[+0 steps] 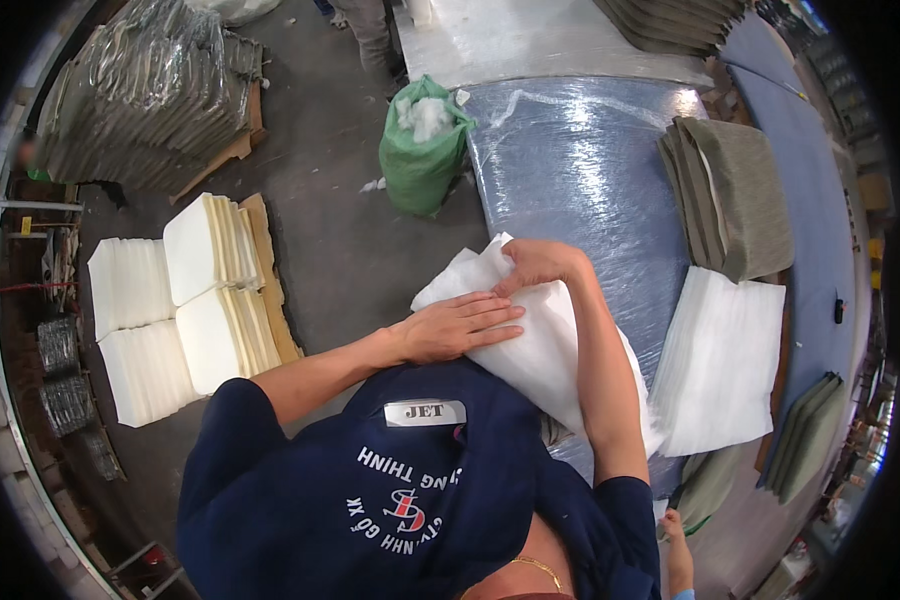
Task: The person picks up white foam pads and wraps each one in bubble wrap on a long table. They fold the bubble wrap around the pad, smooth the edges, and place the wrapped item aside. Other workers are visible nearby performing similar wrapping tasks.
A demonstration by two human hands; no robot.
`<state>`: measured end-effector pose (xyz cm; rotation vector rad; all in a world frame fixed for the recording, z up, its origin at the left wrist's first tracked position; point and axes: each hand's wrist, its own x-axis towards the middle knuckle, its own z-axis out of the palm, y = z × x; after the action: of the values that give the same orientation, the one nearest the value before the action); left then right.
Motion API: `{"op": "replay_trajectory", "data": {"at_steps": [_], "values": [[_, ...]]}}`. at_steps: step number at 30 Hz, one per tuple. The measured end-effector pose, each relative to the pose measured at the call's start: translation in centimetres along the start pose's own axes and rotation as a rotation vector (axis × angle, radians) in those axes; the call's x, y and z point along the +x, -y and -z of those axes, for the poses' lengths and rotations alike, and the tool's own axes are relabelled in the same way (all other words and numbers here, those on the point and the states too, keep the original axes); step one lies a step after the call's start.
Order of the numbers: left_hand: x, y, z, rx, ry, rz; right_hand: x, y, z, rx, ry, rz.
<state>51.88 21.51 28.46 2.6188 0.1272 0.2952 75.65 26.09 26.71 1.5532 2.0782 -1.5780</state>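
A piece of soft white padding (545, 365) lies bunched in front of my body, over the near end of a blue table (570, 190) covered in clear film. My left hand (458, 327) rests flat on the padding with its fingers stretched out. Just beyond it, my right hand (542, 265) pinches the padding's upper edge, thumb and fingers curled in near the left fingertips. To the right is a stack of white padding sheets (720, 365). Folded grey-brown fabric covers (740, 200) are piled behind that stack.
A green sack (420, 170) of white stuffing stands against the table's far left corner. Cream foam pads (145, 285) stand in rows at left, below film-wrapped stacks (155, 95). Another person's hand (674, 525) shows at lower right; someone's legs (367, 35) are at the top.
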Motion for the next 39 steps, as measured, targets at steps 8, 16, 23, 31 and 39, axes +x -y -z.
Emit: {"op": "replay_trajectory", "data": {"at_steps": [8,16,23,31,39], "values": [[0.8,2.1,-2.6,0.224,0.047,-0.179,1.9,-1.1,-2.3,0.159,-0.168,0.409],[2.5,1.5,0.4,-0.125,0.200,-0.146,-1.3,0.5,-0.4,0.251,0.012,0.265],[3.6,0.2,1.2,-0.069,0.335,-0.005,0.3,-2.1,-1.8,0.226,-0.023,0.398],[3.2,0.7,0.6,0.119,0.347,-0.087,-1.1,-1.3,-1.2,0.065,-0.055,0.296],[1.8,2.8,-0.7,-0.040,0.282,-0.058,1.5,-0.9,-3.1,0.020,-0.219,0.450]]}}
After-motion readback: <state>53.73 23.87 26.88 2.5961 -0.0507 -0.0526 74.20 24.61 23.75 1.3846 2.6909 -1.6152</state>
